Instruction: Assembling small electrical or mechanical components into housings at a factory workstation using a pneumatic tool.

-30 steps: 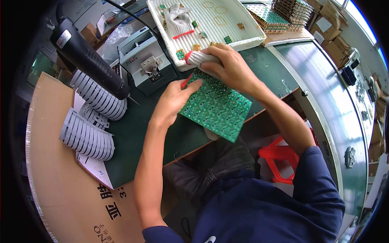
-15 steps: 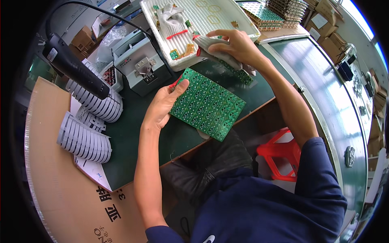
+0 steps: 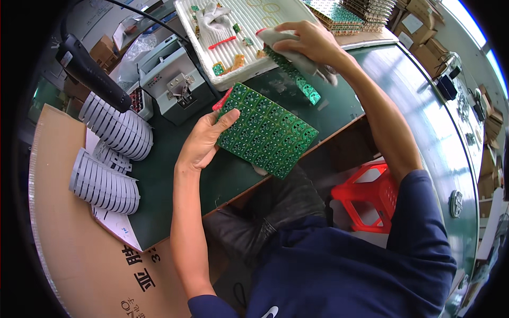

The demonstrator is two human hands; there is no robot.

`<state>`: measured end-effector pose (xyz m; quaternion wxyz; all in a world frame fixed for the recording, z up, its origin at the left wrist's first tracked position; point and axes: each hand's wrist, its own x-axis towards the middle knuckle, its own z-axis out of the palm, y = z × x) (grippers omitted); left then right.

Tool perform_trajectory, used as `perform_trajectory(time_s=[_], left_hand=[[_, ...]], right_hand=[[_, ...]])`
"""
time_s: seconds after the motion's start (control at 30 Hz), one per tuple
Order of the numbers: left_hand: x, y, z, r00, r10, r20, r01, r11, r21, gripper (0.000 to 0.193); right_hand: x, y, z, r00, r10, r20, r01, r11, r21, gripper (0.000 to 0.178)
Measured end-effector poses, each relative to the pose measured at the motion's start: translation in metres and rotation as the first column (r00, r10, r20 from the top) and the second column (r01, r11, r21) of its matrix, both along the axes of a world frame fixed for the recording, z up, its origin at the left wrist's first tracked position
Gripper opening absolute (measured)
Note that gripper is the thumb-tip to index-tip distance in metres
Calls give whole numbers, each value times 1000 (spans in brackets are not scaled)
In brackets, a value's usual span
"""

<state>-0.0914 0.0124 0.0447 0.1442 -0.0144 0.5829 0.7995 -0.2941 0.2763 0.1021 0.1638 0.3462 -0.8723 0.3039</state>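
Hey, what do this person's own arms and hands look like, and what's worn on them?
Both the left hand and the right hand are bare, with no gloves on. The forearms are uncovered too, with no watch or bracelet visible. Plain navy short sleeves cover the upper arms, matching the shirt.

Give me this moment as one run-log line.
left hand: holding green circuit board | right hand: holding gray glove against narrow green strip | white tray: another glove inside
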Motion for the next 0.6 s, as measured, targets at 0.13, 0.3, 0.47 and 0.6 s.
perform_trajectory(time_s=[0.13, 0.3, 0.47, 0.6], left_hand=[[-1, 5, -4, 997, 41, -64, -40, 999, 11, 45], [0, 11, -5, 990, 108, -92, -104, 994, 43, 45], [0, 19, 3, 981, 89, -175, -97, 994, -41, 46], [3, 29, 11, 954, 111, -280, -159, 975, -156, 48]], right_hand=[[1, -4, 10, 994, 40, -98, -34, 997, 68, 54], [37, -3, 37, 992, 51, 115, -41, 996, -85, 48], [74, -25, 9, 945, 289, 151, -269, 953, -140, 52], [86, -32, 5, 861, 422, 282, -393, 906, -156, 51]])
